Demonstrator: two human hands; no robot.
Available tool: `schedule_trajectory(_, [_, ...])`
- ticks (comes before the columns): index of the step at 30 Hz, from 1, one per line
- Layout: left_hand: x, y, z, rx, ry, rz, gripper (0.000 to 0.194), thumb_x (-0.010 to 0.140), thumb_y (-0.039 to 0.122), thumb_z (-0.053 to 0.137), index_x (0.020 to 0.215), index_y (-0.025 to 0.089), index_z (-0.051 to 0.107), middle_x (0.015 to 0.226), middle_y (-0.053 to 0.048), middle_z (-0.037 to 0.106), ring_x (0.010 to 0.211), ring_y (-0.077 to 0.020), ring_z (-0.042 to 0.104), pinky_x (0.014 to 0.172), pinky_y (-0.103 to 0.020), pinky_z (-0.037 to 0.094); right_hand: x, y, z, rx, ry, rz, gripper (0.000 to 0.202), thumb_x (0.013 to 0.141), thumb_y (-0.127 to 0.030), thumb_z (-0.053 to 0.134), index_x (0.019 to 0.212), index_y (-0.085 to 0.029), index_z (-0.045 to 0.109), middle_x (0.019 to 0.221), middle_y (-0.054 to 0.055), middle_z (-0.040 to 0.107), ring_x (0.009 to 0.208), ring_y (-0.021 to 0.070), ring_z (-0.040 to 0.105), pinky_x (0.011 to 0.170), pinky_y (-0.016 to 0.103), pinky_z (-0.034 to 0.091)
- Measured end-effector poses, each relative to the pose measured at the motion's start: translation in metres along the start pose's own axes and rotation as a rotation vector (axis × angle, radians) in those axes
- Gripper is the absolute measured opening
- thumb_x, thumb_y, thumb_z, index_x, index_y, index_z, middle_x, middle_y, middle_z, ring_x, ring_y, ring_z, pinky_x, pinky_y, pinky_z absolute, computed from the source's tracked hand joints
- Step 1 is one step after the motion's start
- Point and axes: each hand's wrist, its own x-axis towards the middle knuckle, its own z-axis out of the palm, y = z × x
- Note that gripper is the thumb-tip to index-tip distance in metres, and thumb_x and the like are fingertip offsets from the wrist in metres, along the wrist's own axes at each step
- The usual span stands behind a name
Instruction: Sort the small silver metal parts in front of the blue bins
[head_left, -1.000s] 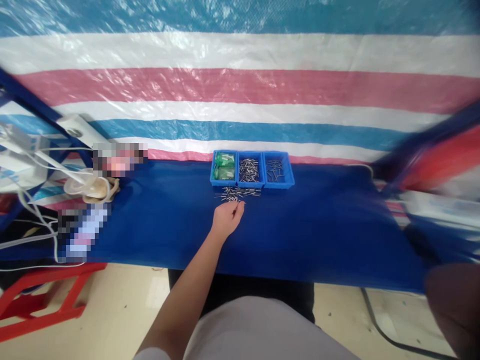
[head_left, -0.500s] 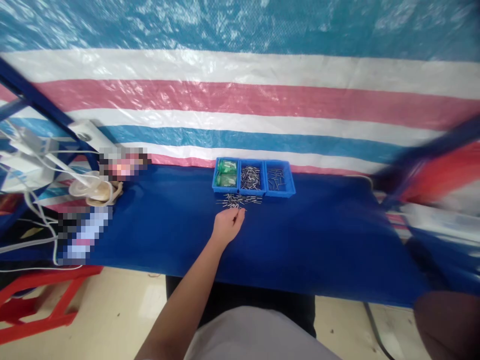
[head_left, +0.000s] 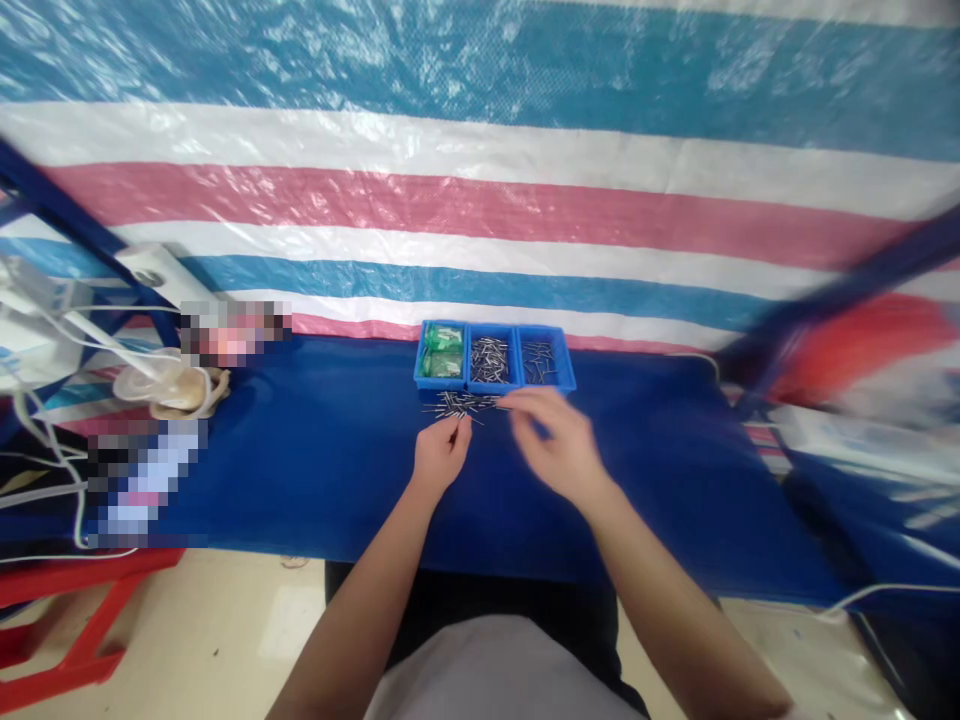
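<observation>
My left hand [head_left: 441,452] is closed in a pinch at the near edge of a loose pile of thin metal pins [head_left: 459,402] on the blue table. What its fingertips hold, if anything, is too small to make out. To its right, my right hand [head_left: 556,440] reaches over the table with its index finger stretched to the pile's right end. Its thumb stands apart from that finger, and the hand is slightly blurred. Directly behind the pile, a blue three-part bin [head_left: 493,387] holds green packets [head_left: 444,352] at left, many metal pins [head_left: 490,360] in the middle, and fewer at right.
The blue tabletop [head_left: 300,480] runs up to a striped plastic sheet [head_left: 480,200]. White cables and a power strip [head_left: 161,275] crowd the left end, with a red stool [head_left: 82,620] below. A blue frame post [head_left: 817,290] stands at right.
My right hand has come in from the lower right and now reaches the pile. My left hand stays pinched at the pile's near edge. The view has shifted slightly.
</observation>
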Motion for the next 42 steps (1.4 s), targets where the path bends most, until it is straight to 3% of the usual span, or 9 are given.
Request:
schedule_trajectory(3, [0.000, -0.001, -0.002, -0.050, 0.102, -0.078, 0.041, 0.097, 0.038, 0.046, 0.061, 0.018, 0.051, 0.057, 0.002, 0.051, 0.054, -0.0086, 0.046, 0.058, -0.023, 0.036, -0.008, 0.005, 0.034, -0.098, -0.194, -0.026, 0.035, 0.092, -0.013, 0.053, 0.121, -0.027, 0.068, 0.118, 0.008, 0.065, 0.109, 0.0257, 0.056, 0.097, 0.046, 0.050])
schedule_trajectory(6, [0.000, -0.003, -0.002, -0.103, 0.180, -0.158, 0.044, 0.096, 0.039, 0.046, 0.058, 0.017, 0.044, 0.053, 0.004, 0.042, 0.051, -0.0080, 0.039, 0.054, -0.023, 0.031, -0.014, 0.008, 0.061, -0.207, -0.302, 0.033, 0.045, 0.089, -0.011, 0.055, 0.130, -0.026, 0.062, 0.133, 0.010, 0.058, 0.116, 0.0285, 0.049, 0.100, 0.049, 0.046])
schedule_trajectory(10, [0.004, -0.008, -0.001, -0.155, 0.198, -0.202, 0.045, 0.095, 0.040, 0.047, 0.058, 0.018, 0.041, 0.053, 0.004, 0.037, 0.052, -0.0082, 0.037, 0.054, -0.024, 0.030, -0.010, 0.008, 0.071, -0.305, -0.381, 0.044, 0.040, 0.091, -0.018, 0.057, 0.129, -0.029, 0.063, 0.136, 0.008, 0.055, 0.120, 0.0325, 0.043, 0.097, 0.050, 0.043])
schedule_trajectory(13, [0.006, -0.010, 0.001, -0.163, 0.142, -0.210, 0.045, 0.094, 0.042, 0.049, 0.058, 0.018, 0.041, 0.054, 0.004, 0.038, 0.053, -0.0083, 0.038, 0.055, -0.023, 0.031, -0.004, 0.008, 0.071, -0.333, -0.392, 0.045, 0.033, 0.094, -0.023, 0.055, 0.125, -0.029, 0.066, 0.130, 0.009, 0.058, 0.117, 0.0308, 0.044, 0.094, 0.047, 0.040])
schedule_trajectory(21, [0.007, -0.009, -0.001, -0.168, 0.049, -0.183, 0.045, 0.094, 0.044, 0.049, 0.058, 0.018, 0.044, 0.055, 0.004, 0.042, 0.055, -0.0086, 0.041, 0.057, -0.023, 0.034, -0.007, 0.024, 0.077, -0.282, -0.281, 0.098, 0.020, 0.096, -0.031, 0.057, 0.109, -0.027, 0.071, 0.118, 0.008, 0.061, 0.111, 0.0269, 0.047, 0.091, 0.041, 0.039])
schedule_trajectory(27, [0.007, -0.007, -0.002, -0.146, 0.013, -0.195, 0.043, 0.094, 0.046, 0.049, 0.062, 0.018, 0.052, 0.058, 0.003, 0.054, 0.057, -0.0097, 0.050, 0.061, -0.023, 0.040, -0.013, 0.029, 0.078, -0.229, -0.223, 0.149, 0.012, 0.093, -0.023, 0.060, 0.099, -0.024, 0.070, 0.118, 0.008, 0.062, 0.111, 0.0261, 0.049, 0.091, 0.041, 0.040])
schedule_trajectory(33, [0.007, -0.006, -0.003, -0.162, 0.003, -0.193, 0.040, 0.094, 0.044, 0.050, 0.064, 0.019, 0.058, 0.062, 0.001, 0.062, 0.060, -0.0109, 0.057, 0.065, -0.023, 0.046, -0.012, 0.031, 0.075, -0.148, -0.196, 0.182, 0.012, 0.093, -0.019, 0.058, 0.092, -0.023, 0.070, 0.098, 0.007, 0.069, 0.104, 0.0247, 0.053, 0.089, 0.041, 0.041])
schedule_trajectory(38, [0.009, -0.004, -0.003, -0.178, 0.006, -0.156, 0.027, 0.093, 0.039, 0.053, 0.078, 0.019, 0.065, 0.077, -0.001, 0.069, 0.073, -0.0127, 0.064, 0.076, -0.026, 0.050, -0.006, 0.032, 0.069, 0.089, -0.005, 0.212, 0.012, 0.092, -0.022, 0.060, 0.088, -0.023, 0.070, 0.092, 0.006, 0.071, 0.096, 0.0225, 0.061, 0.090, 0.041, 0.048])
schedule_trajectory(42, [0.009, -0.004, -0.002, -0.243, -0.001, -0.143, 0.021, 0.091, 0.036, 0.056, 0.100, 0.020, 0.068, 0.094, -0.003, 0.073, 0.082, -0.0140, 0.068, 0.081, -0.027, 0.054, -0.002, 0.029, 0.066, 0.283, 0.123, 0.246, 0.007, 0.088, -0.026, 0.065, 0.087, -0.023, 0.071, 0.092, 0.006, 0.071, 0.092, 0.0207, 0.064, 0.078, 0.035, 0.054])
